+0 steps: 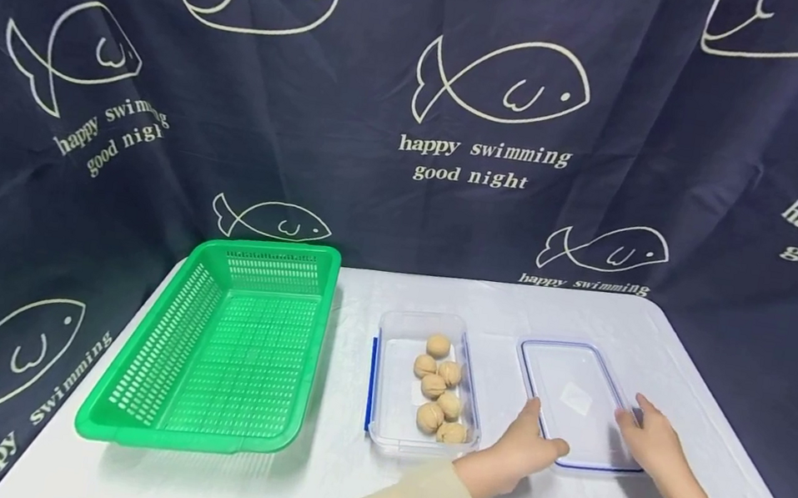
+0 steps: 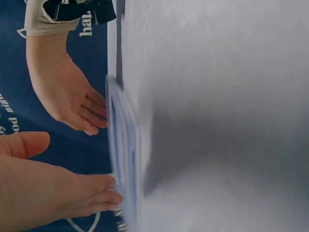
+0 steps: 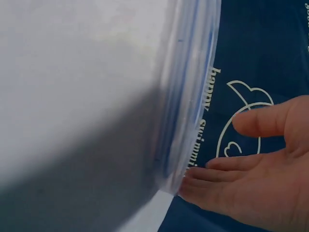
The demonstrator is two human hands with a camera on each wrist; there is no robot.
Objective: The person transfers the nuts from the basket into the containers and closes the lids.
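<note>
A clear plastic lid (image 1: 579,403) with a blue seal around its edge lies on the right part of the table. My left hand (image 1: 522,450) is at its left near edge, thumb spread apart from the fingers. On the opposite side, my right hand (image 1: 656,438) has its fingertips right at the lid's right edge. In the left wrist view, the straight fingers of the left hand (image 2: 63,191) reach the lid's rim (image 2: 123,145). The right wrist view has the right hand (image 3: 251,176) with extended fingers at the rim's corner (image 3: 171,181).
Left of the lid stands a clear container (image 1: 396,383) with a blue latch flap, holding several walnuts (image 1: 434,386). A large green plastic basket (image 1: 318,331) sits at the table's left. Behind the white table (image 1: 336,493) hangs a dark blue fish-print curtain (image 1: 362,126).
</note>
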